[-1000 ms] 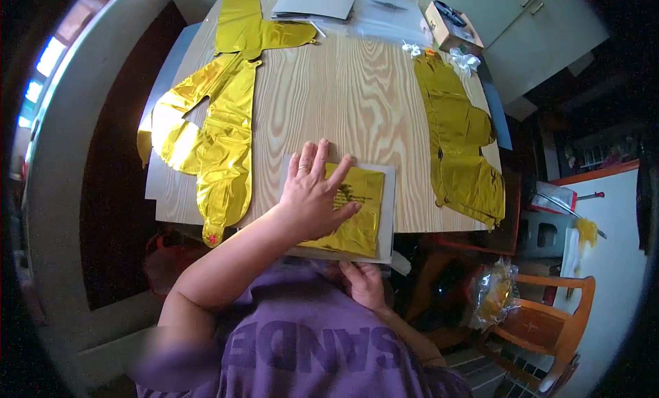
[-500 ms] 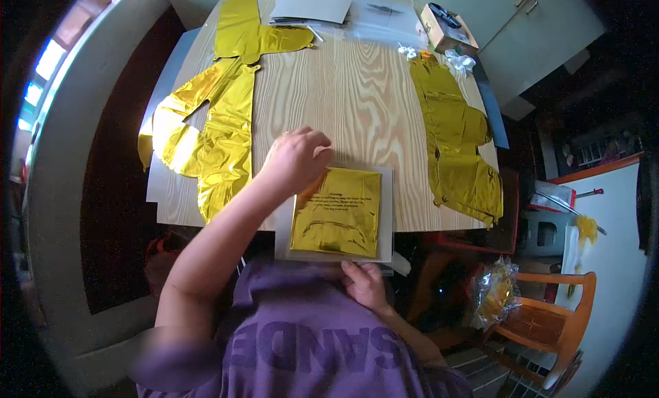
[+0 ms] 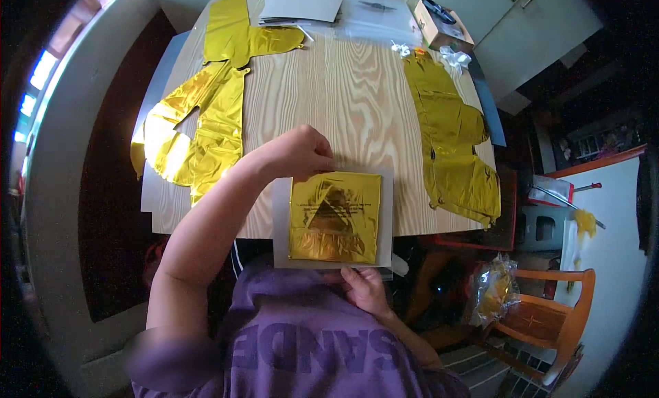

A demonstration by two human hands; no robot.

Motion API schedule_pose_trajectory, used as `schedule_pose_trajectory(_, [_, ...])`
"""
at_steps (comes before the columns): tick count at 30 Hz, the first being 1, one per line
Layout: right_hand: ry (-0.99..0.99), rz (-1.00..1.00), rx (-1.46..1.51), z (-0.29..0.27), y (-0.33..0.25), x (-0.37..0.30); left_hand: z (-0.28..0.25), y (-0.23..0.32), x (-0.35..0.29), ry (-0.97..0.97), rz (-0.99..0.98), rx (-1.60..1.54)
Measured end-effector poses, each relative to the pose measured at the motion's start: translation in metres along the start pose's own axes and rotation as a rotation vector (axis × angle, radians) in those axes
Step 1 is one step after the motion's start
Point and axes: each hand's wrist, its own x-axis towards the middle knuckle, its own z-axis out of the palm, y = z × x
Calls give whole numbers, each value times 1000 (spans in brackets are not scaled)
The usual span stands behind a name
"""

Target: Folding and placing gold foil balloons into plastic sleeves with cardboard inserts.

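Observation:
A gold foil balloon (image 3: 334, 219), folded into a square with dark print across it, lies on a grey-white card (image 3: 386, 219). The card overhangs the table's near edge, close to my purple shirt. My left hand (image 3: 307, 152) is closed at the balloon's top edge, its fingertips pinching there and partly hidden by the hand itself. Below, my right hand (image 3: 369, 290) grips the card's lower edge, thumb uppermost and fingers mostly underneath. Flat gold foil balloons lie at the left (image 3: 223, 116), far left (image 3: 230, 37) and right (image 3: 453, 137) of the table.
At the back of the wood-grain table (image 3: 309, 89) are a stack of white cards (image 3: 301, 4), clear plastic sleeves (image 3: 381, 20) and a small wooden box (image 3: 443, 27). Crumpled white pieces (image 3: 455, 58) lie beside it. A wooden chair (image 3: 542, 315) stands at the right with a clear bag (image 3: 495, 288).
My left hand has shifted from the balloon's upper left corner to its top edge. The folded balloon's surface looks flatter and its reflections have changed. My right hand still holds the card.

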Motion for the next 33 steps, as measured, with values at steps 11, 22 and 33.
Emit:
schedule_pose_trajectory(11, [24, -127, 78, 6, 0, 2, 4, -7, 1, 150, -11, -219])
schedule_pose_trajectory(22, [133, -125, 121, 25, -13, 4, 28, -20, -23, 698, 403, 134])
schedule_pose_trajectory(33, [252, -75, -160, -25, -10, -3, 121, -76, -150, 654, 425, 522])
